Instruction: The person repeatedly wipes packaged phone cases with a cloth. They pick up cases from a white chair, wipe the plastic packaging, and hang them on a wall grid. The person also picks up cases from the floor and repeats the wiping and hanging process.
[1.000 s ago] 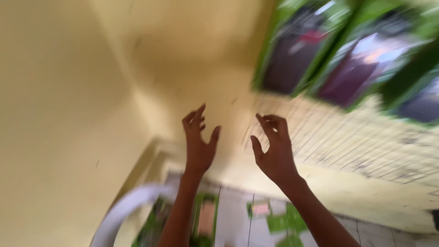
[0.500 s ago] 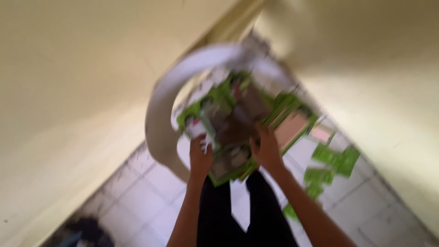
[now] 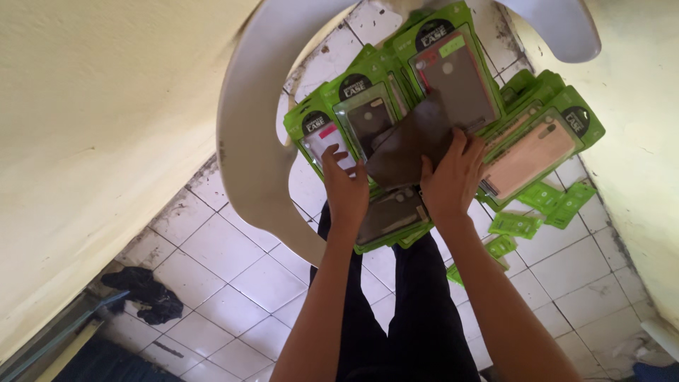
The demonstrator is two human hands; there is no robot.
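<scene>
Now pressing both hands, left hand point(image 3: 346, 191) and right hand point(image 3: 453, 180), fingers spread flat, onto green-packaged phone cases point(image 3: 396, 141) heaped on the white chair point(image 3: 251, 141), no longer raised empty.

Green-framed phone-case packs point(image 3: 396, 134) fanned in overlapping pile, clear fronts up, on lap.

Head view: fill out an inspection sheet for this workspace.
Surface: white plastic chair over a white tiled floor.
Job's things: pile of green phone-case packs on the chair; one dark pack on top.
Clutter: loose green packs on the floor; dark cloth by the wall.
Hands: left hand and right hand both rest on the pile.
Cables: nothing seen.
Surroundings: yellowish walls.
</scene>
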